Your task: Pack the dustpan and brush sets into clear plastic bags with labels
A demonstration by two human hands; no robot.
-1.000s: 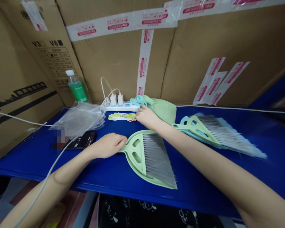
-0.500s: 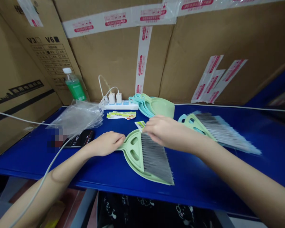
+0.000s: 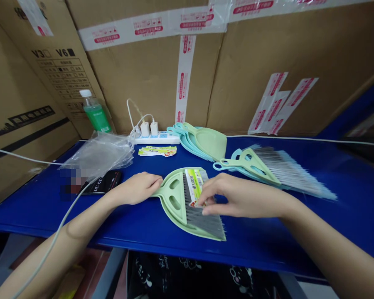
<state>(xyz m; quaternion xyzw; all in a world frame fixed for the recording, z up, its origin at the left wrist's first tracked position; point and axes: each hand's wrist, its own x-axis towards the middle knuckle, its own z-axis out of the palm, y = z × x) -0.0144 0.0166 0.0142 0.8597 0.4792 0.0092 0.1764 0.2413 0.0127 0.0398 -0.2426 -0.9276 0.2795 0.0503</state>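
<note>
Two bare hands are at a pale green dustpan (image 3: 192,229) with a matching hand brush (image 3: 180,214) lying on top of it. The left hand (image 3: 140,189) is closed around their stacked handles, its thumb beside the brush's slotted head. One printed label card (image 3: 193,182) lies across the brush's grey bristles (image 3: 202,222), its near end at the fingertips of the right hand (image 3: 229,195). Those fingers are curled, the thumb a little apart from the index; whether they pinch the card or merely touch it, I cannot quite tell
</note>
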